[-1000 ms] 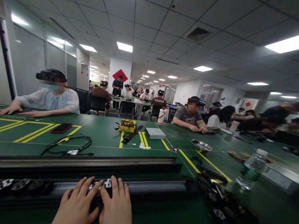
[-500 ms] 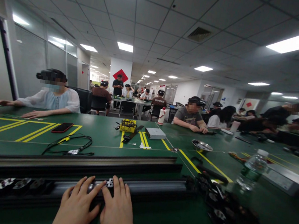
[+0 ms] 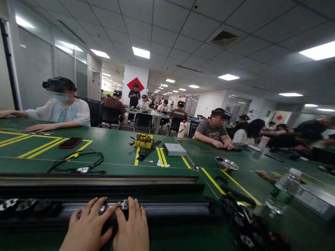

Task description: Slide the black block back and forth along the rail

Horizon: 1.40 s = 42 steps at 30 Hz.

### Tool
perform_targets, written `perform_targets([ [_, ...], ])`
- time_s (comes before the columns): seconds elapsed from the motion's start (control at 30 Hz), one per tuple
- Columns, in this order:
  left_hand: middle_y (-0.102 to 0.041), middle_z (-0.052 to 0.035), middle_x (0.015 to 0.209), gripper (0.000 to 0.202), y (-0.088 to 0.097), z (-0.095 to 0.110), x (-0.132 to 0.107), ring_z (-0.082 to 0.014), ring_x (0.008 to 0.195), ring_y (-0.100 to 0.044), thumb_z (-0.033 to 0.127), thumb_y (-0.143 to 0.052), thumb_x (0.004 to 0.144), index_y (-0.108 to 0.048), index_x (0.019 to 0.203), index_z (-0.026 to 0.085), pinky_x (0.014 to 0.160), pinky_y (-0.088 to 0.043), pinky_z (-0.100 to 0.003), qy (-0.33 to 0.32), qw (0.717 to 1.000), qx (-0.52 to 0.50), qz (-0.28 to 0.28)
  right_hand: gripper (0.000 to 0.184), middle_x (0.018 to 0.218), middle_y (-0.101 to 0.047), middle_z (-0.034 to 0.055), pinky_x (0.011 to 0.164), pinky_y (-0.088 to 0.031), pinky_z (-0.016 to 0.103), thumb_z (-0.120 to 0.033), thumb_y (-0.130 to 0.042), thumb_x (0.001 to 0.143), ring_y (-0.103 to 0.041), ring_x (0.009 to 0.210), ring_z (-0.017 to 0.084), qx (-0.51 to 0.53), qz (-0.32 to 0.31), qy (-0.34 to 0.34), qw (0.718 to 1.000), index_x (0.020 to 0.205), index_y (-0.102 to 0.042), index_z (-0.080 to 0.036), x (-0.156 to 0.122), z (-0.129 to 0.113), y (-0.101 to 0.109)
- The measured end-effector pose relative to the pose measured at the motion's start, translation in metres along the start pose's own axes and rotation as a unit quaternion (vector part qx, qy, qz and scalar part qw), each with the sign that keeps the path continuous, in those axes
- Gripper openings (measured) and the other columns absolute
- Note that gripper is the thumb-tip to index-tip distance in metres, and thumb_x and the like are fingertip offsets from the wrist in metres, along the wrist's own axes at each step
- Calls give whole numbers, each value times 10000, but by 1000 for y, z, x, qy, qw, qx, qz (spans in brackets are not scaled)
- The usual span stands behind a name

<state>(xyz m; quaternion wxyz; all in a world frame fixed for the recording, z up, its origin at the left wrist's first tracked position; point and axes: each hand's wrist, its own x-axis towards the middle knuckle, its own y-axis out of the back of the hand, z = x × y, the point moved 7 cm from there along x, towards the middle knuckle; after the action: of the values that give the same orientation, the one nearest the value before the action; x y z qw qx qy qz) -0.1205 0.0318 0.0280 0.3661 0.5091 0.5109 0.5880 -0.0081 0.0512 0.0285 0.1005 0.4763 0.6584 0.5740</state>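
A long black rail (image 3: 180, 212) with a smooth grey inner channel lies across the table in front of me. My left hand (image 3: 88, 224) rests over its middle, fingers apart and bent around a small silver and black part (image 3: 124, 205). Close beside it, my right hand (image 3: 133, 231) has its thumb and index finger around the same part. The fingers hide most of that part. Several similar silver and black pieces (image 3: 6, 205) sit in a row in the rail's left portion. Both wrists wear bracelets.
Behind the rail lies another long strip (image 3: 94, 181). A black cable (image 3: 87, 163), phone (image 3: 70, 142), yellow block (image 3: 143, 140), grey box (image 3: 174, 149) and metal bowl (image 3: 226, 163) are farther back. Dark chain-like parts (image 3: 260, 242) and a water bottle (image 3: 283, 191) stand right. People sit around the table.
My hands stay nearly still over the rail. The view shifts very slightly, and the hand of the person at the left slides a little across the table.
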Motion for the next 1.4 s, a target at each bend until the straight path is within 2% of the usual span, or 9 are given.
perform_targets([
  [0.23, -396, -41, 1334, 540, 1, 0, 0, -268, 1247, -284, 309, -412, 690, -396, 1211, 448, 912, -232, -483, 0, 1000, -2, 4, 491, 1405, -280, 57, 1036, -210, 437, -322, -475, 807, -221, 1287, 251, 20, 7, 2, 1000, 1287, -375, -311, -4, 0, 3],
  [0.4, -384, -44, 1346, 477, 0, 0, 0, -273, 1256, -266, 344, -421, 692, -474, 1162, 409, 934, -205, -496, 6, 1000, -10, -12, 522, 1407, -277, 30, 1028, -221, 424, -301, -518, 776, -256, 1273, 227, 34, 19, -9, 999, 1276, -377, -360, -5, 3, 8],
  [0.63, -388, -46, 1344, 491, 0, 0, 0, -271, 1251, -278, 340, -423, 689, -459, 1173, 420, 934, -206, -496, 6, 1000, -10, -5, 517, 1411, -275, 16, 1030, -230, 391, -283, -506, 785, -274, 1266, 212, 36, 19, -7, 999, 1281, -377, -351, -3, 3, 9],
  [0.9, -367, -43, 1367, 591, 3, 4, -5, -274, 1284, -239, 322, -441, 674, -348, 1246, 439, 965, -159, -521, 3, 1000, 3, -6, 476, 1386, -319, 42, 1037, -226, 369, -254, -500, 777, -291, 1257, 201, 19, 24, -12, 999, 1245, -436, -310, -2, 5, 5],
  [1.17, -272, 11, 1430, 615, -4, 5, -4, -248, 1328, -143, 335, -389, 703, -276, 1306, 373, 1012, -84, -537, -23, 1000, -10, -2, 461, 1391, -304, 29, 1040, -193, 417, -288, -484, 788, -205, 1293, 220, 13, 3, -16, 1000, 1244, -429, -327, -2, 5, 7],
  [1.4, -254, 7, 1436, 627, -5, 5, -3, -242, 1330, -139, 324, -372, 704, -276, 1323, 306, 1017, -120, -530, -19, 1000, -9, -17, 422, 1383, -318, 22, 1041, -178, 423, -286, -494, 779, -232, 1280, 216, 4, 4, -21, 1000, 1198, -470, -328, -2, 5, 10],
])
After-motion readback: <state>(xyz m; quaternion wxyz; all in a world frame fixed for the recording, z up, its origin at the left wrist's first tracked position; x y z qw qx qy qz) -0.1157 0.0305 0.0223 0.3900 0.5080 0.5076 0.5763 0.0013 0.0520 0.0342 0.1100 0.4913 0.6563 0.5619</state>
